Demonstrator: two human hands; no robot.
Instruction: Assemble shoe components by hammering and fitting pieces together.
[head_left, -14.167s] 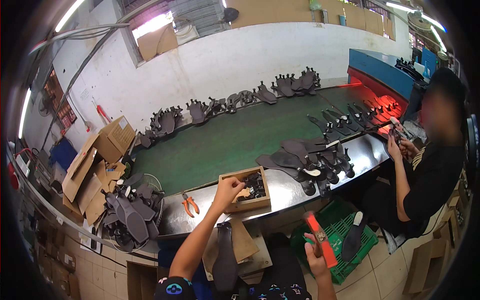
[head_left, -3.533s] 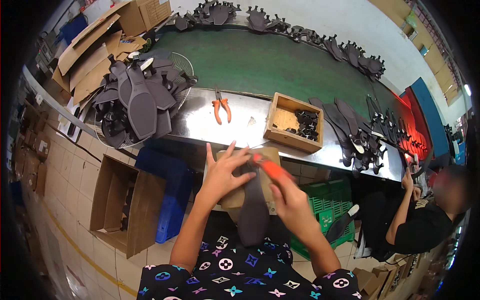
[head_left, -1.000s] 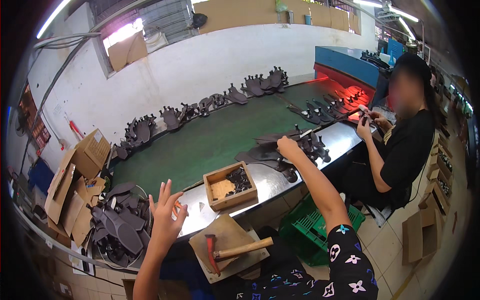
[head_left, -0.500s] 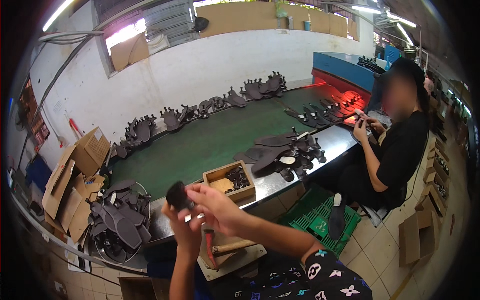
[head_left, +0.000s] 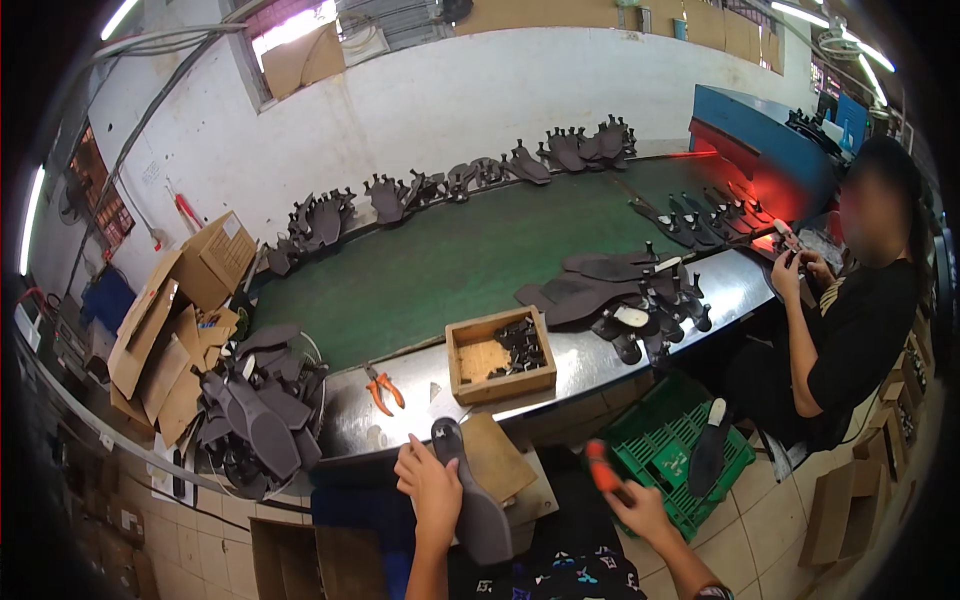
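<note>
My left hand grips a dark grey shoe sole, holding it upright over a brown work board in front of me. My right hand is lower right, closed around the orange handle of a hammer; the tool's head is not visible. A small wooden box with dark small parts sits on the steel bench edge just beyond the sole. Orange-handled pliers lie left of the box.
A green conveyor belt carries rows of dark soles. A heap of soles and cardboard boxes lie at left. More soles pile at right, near a seated person in black. A green crate stands on the floor.
My hands have dropped from in front of my face to lap level. The left still has the sole; the right now holds the orange hammer handle off to the right.
</note>
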